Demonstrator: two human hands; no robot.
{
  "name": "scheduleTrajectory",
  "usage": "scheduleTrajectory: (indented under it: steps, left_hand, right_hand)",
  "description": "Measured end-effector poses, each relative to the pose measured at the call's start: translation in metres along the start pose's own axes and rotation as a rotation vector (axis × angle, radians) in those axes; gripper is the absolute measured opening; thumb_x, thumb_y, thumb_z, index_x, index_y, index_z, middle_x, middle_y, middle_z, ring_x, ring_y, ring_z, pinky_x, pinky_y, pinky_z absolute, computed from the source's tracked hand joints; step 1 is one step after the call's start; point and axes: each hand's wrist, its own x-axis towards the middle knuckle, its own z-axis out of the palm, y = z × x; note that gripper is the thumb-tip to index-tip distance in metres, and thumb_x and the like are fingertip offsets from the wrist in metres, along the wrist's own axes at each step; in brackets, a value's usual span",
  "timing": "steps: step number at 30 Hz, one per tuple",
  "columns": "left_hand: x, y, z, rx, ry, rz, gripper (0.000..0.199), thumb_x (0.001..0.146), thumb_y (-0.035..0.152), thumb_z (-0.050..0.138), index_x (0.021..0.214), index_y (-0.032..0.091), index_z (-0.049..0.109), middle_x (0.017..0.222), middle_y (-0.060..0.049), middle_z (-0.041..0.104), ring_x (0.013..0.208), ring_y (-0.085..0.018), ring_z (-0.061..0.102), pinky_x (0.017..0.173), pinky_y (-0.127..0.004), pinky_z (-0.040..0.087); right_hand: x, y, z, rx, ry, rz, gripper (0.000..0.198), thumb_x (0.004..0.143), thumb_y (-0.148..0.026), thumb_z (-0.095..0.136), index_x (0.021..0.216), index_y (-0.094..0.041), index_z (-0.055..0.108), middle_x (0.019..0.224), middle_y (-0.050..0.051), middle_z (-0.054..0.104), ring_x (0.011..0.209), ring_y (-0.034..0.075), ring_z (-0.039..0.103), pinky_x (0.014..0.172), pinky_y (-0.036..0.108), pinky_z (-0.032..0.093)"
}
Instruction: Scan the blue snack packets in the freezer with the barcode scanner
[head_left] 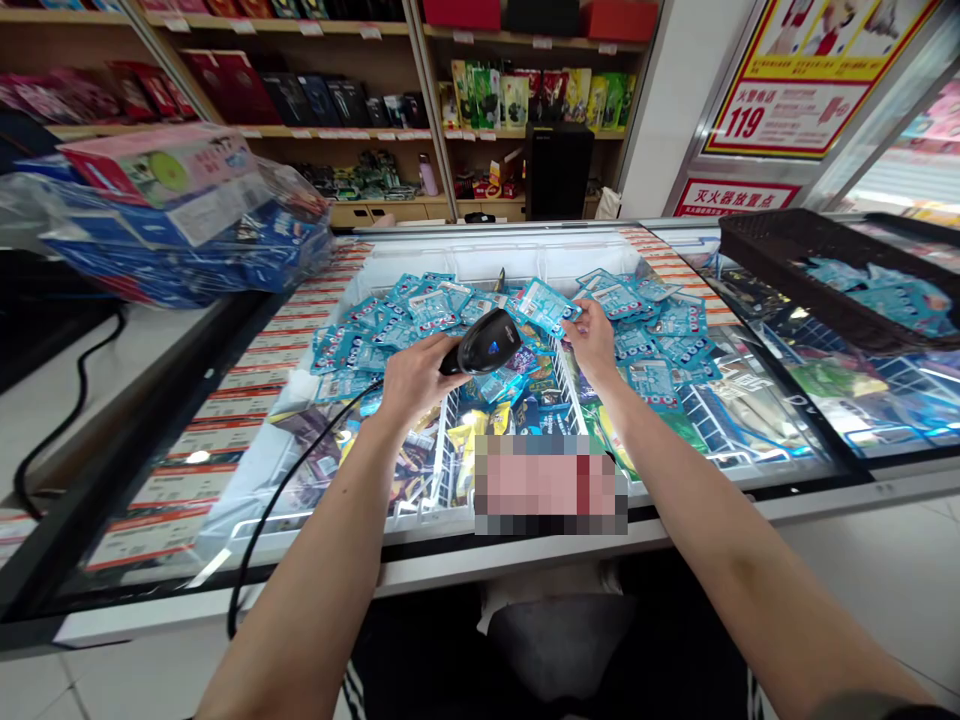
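My left hand (pixel 417 376) is wrapped round the handle of a black barcode scanner (pixel 491 342), its head turned to the right above the freezer. A black cable runs from it down to the left. Between the fingertips of my right hand (pixel 592 343) is the edge of a light-blue packet (pixel 546 306) with printing on it, tilted just right of the scanner. Many similar blue packets lie in a left pile (pixel 360 345) and a right pile (pixel 664 320) on the freezer's glass top. The ends of my left fingers are partly hidden.
Beneath the glass, white wire baskets (pixel 574 385) hold colourful packs. A dark basket (pixel 825 235) with more blue packets stands at the right. Plastic-wrapped boxes (pixel 180 215) sit at the left. Shelves (pixel 360 135) of goods line the back. A blurred patch covers the front edge.
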Motion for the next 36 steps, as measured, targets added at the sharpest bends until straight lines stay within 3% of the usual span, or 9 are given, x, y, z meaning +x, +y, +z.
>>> scheduleTrajectory:
  steps: [9,12,16,21,25,28,30,32,36]
  left_hand:
    - [-0.001,-0.001,0.002,-0.016,0.024,0.011,0.043,0.079,0.046,0.057,0.116,0.025,0.059,0.102,-0.005,0.066,0.093,-0.021,0.062,0.066,-0.026,0.041]
    - [-0.002,-0.002,0.002,-0.021,0.041,0.012,0.041,0.080,0.046,0.056,0.116,0.025,0.060,0.103,-0.005,0.066,0.093,-0.021,0.062,0.066,-0.026,0.040]
    - [-0.002,-0.004,0.001,-0.016,0.058,-0.013,0.042,0.081,0.048,0.055,0.115,0.024,0.060,0.102,-0.005,0.066,0.093,-0.022,0.062,0.065,-0.027,0.040]
    - [-0.002,-0.006,-0.002,-0.008,0.085,-0.069,0.046,0.079,0.054,0.055,0.114,0.024,0.060,0.102,-0.005,0.066,0.093,-0.023,0.062,0.065,-0.027,0.040]
    - [-0.003,-0.007,-0.004,0.000,0.099,-0.093,0.045,0.079,0.053,0.055,0.112,0.023,0.061,0.106,-0.005,0.066,0.094,-0.023,0.061,0.065,-0.027,0.040]
    - [-0.003,-0.009,-0.006,0.005,0.110,-0.100,0.044,0.079,0.051,0.056,0.111,0.023,0.061,0.104,-0.005,0.066,0.092,-0.022,0.061,0.064,-0.027,0.039]
    - [-0.004,-0.011,-0.006,0.011,0.114,-0.101,0.043,0.079,0.051,0.056,0.112,0.023,0.061,0.101,-0.004,0.066,0.090,-0.021,0.061,0.063,-0.027,0.038]
    - [-0.004,-0.014,-0.006,0.018,0.123,-0.111,0.043,0.078,0.050,0.057,0.111,0.024,0.062,0.098,-0.004,0.066,0.088,-0.021,0.061,0.061,-0.026,0.037]
    - [-0.004,-0.020,-0.007,0.034,0.159,-0.160,0.042,0.076,0.048,0.060,0.110,0.023,0.062,0.097,-0.004,0.066,0.088,-0.022,0.061,0.062,-0.027,0.036]
  right_hand:
    - [-0.002,-0.005,-0.001,0.068,0.017,0.022,0.048,0.083,-0.049,0.053,0.121,-0.023,0.041,0.085,0.004,0.061,0.074,0.021,0.063,0.068,0.041,0.057]
    - [-0.004,-0.008,-0.004,-0.004,0.054,0.006,0.048,0.087,-0.049,0.048,0.127,-0.025,0.038,0.085,0.004,0.060,0.074,0.021,0.062,0.073,0.043,0.056]
    - [-0.006,-0.009,-0.008,-0.234,0.135,-0.024,0.034,0.091,-0.043,0.040,0.117,-0.022,0.050,0.100,0.009,0.059,0.091,0.024,0.060,0.091,0.050,0.046]
    - [-0.012,-0.020,-0.010,-0.477,0.166,-0.102,0.026,0.088,-0.032,0.048,0.106,-0.019,0.060,0.126,0.015,0.045,0.116,0.029,0.045,0.099,0.050,0.038]
    - [-0.018,-0.031,-0.009,-0.580,0.062,-0.217,0.020,0.085,-0.030,0.054,0.100,-0.022,0.065,0.136,0.010,0.042,0.128,0.033,0.030,0.103,0.058,0.028]
    - [-0.019,-0.028,-0.005,-0.632,-0.065,-0.298,0.018,0.088,-0.029,0.051,0.087,-0.024,0.068,0.124,0.007,0.056,0.122,0.030,0.038,0.105,0.060,0.022]
    - [-0.019,-0.024,-0.003,-0.717,-0.066,-0.306,0.025,0.090,-0.030,0.046,0.083,-0.022,0.069,0.115,0.007,0.062,0.116,0.027,0.043,0.107,0.058,0.018]
    - [-0.018,-0.021,-0.003,-0.814,-0.040,-0.271,0.030,0.093,-0.031,0.041,0.089,-0.020,0.069,0.118,0.007,0.062,0.117,0.026,0.044,0.109,0.058,0.012]
    - [-0.017,-0.023,-0.003,-0.919,-0.055,-0.209,0.038,0.095,-0.035,0.035,0.112,-0.017,0.063,0.136,0.011,0.051,0.132,0.029,0.032,0.110,0.060,0.003]
